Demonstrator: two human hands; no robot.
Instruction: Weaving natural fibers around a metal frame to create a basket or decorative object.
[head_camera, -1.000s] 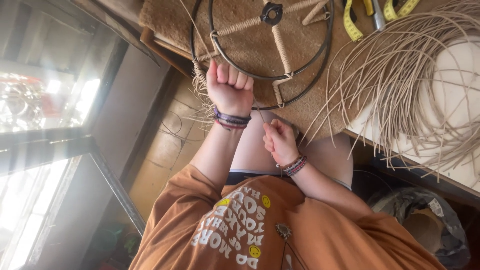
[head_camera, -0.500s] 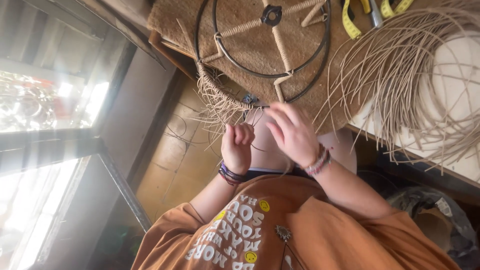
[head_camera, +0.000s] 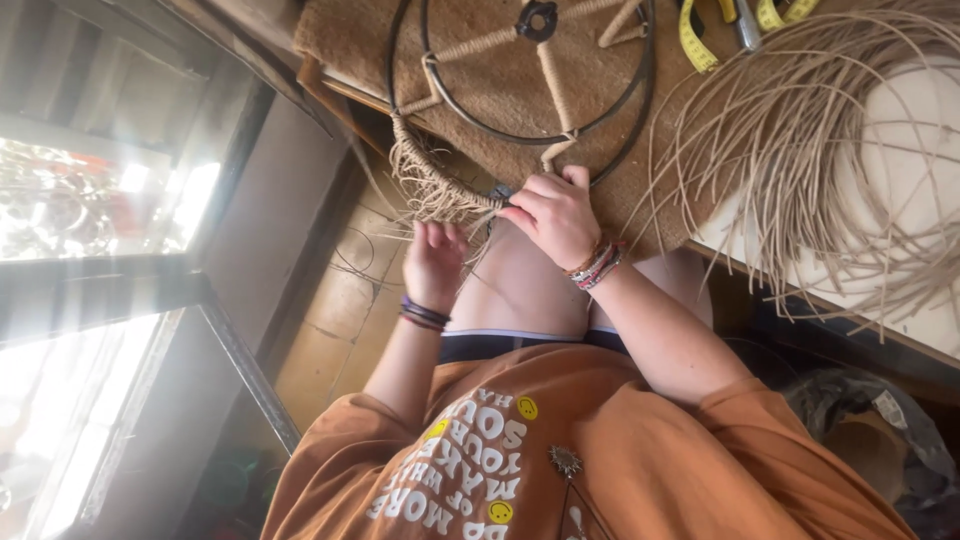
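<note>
Burlap (head_camera: 480, 90) covers the table; right hand (head_camera: 555, 215) grip pinches woven fringe (head_camera: 435, 185).

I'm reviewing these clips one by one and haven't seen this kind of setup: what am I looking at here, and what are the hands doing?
There is no machine: a person wears a camera on the head, looking down at their own two bare hands, so the view seems flipped. A round metal frame with wrapped spokes lies on a brown mat. The right hand pinches pale cane strands woven along the frame's rim. The left hand is just below that fringe, fingers among its loose ends. A loose bundle of cane and a yellow measuring tape lie nearby.
</note>
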